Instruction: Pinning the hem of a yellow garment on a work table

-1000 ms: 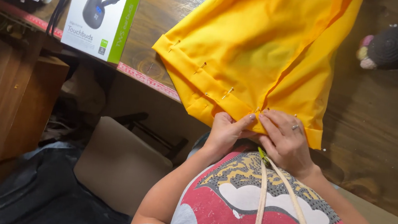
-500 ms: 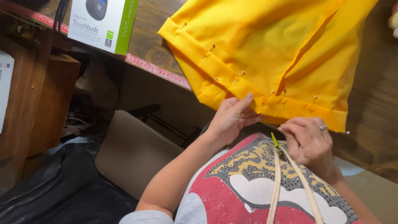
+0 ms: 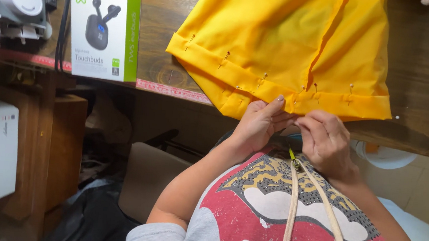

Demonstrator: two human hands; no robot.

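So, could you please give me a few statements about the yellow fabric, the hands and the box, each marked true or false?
1. Both hands, left and right, meet at the hem of the yellow fabric. True.
2. The hem holds no pins. False: several pins stand along it.
3. A white and green box stands left of the fabric. True.
4. The fabric lies on a glass table. False: the table is dark wood.

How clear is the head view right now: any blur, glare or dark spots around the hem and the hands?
Head view: sharp at the left hand, right hand and the yellow fabric; the pins along its folded hem read clearly. Light is warm and even, with no glare on the cloth and only soft fold shadows. Under the wooden table, lower left, it goes dark and detail is lost. The white-and-green box is crisp.
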